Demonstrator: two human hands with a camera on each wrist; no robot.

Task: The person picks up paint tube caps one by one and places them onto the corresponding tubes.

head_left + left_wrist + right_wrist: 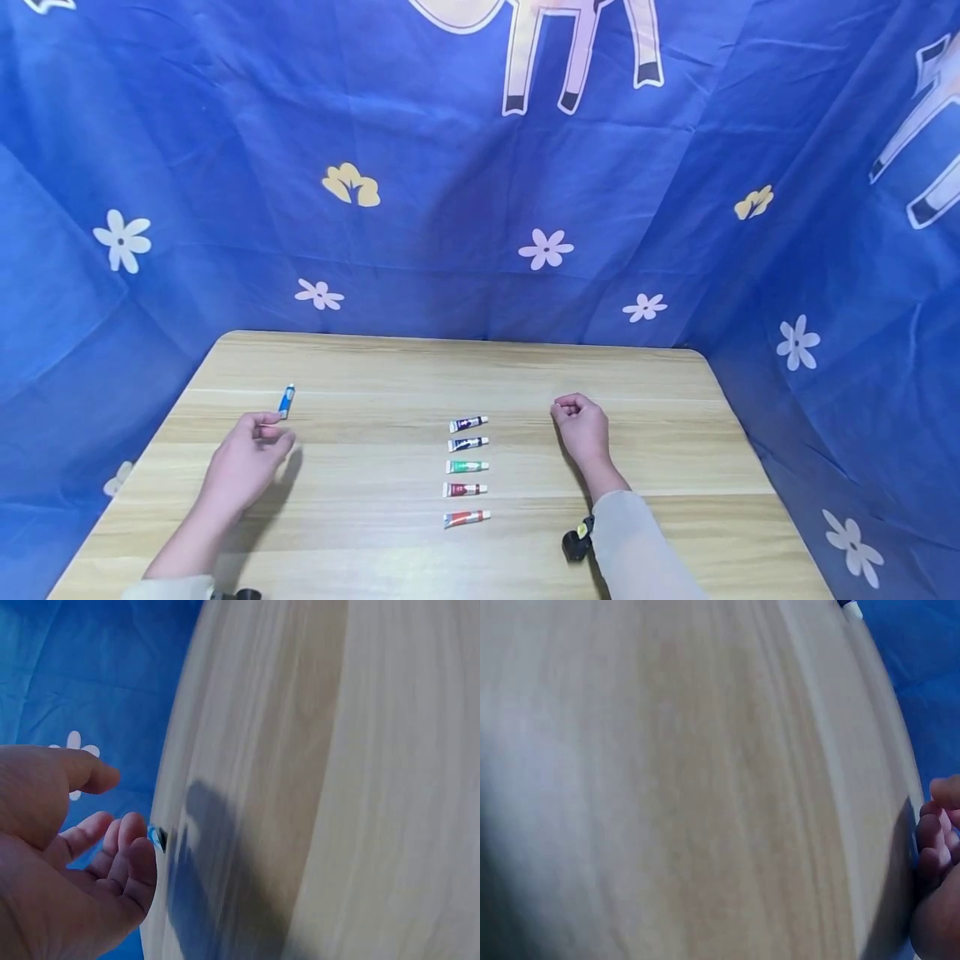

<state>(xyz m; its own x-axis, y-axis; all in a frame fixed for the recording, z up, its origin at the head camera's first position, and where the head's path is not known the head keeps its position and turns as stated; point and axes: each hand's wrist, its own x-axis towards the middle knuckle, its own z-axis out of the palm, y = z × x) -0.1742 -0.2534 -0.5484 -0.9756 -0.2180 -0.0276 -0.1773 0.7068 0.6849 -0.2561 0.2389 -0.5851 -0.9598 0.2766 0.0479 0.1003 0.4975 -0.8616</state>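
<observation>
A blue paint tube lies at the left of the table, just past the fingertips of my left hand. In the left wrist view, that hand's thumb stands apart from its loosely bent fingers, and a bit of the blue tube shows behind them. My right hand rests at the table's right side, fingers loosely curled, with no held thing visible. Between the hands lies a column of tubes: purple, dark blue, green, dark red and orange-red.
The wood-grain table has rounded far corners. A blue cloth with flowers and animal legs printed on it hangs behind and along both sides. A small black camera is strapped at my right wrist.
</observation>
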